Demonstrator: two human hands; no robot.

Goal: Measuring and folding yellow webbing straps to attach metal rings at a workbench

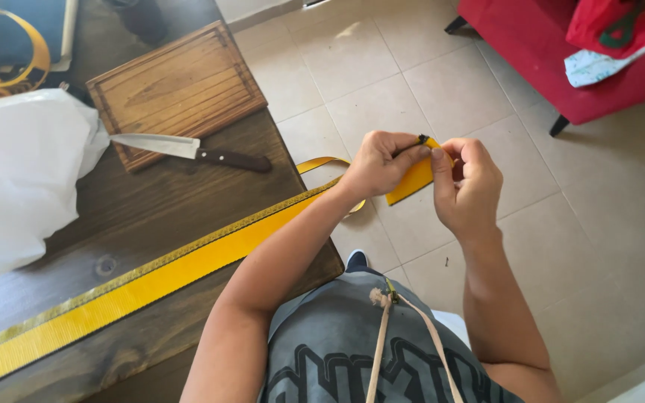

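A person seen from above holds the end of a yellow strap (412,179) in both hands, right of the middle of the frame, out over the pale tiled floor (599,224). The left hand (378,164) is curled over the strap end from the left, its fingers (404,153) pinching the upper edge, where a small dark tip shows just above the thumb. The right hand (468,186) meets it from the right, with the thumb pressed against the strap's top corner and the other fingers folded in behind it, so the strap end sits between the two hands, gripped by both. From there the strap loops down behind the left wrist and runs diagonally across the dark wooden counter (151,201) toward the lower left corner of the frame, lying flat with a patterned woven band along its upper edge. In the upper left, a wooden cutting board (181,86) rests on the counter with a kitchen knife (188,149) lying across its lower edge, blade pointing left toward a white plastic bag (16,179). A red upholstered seat (546,60) stands in the upper right corner.
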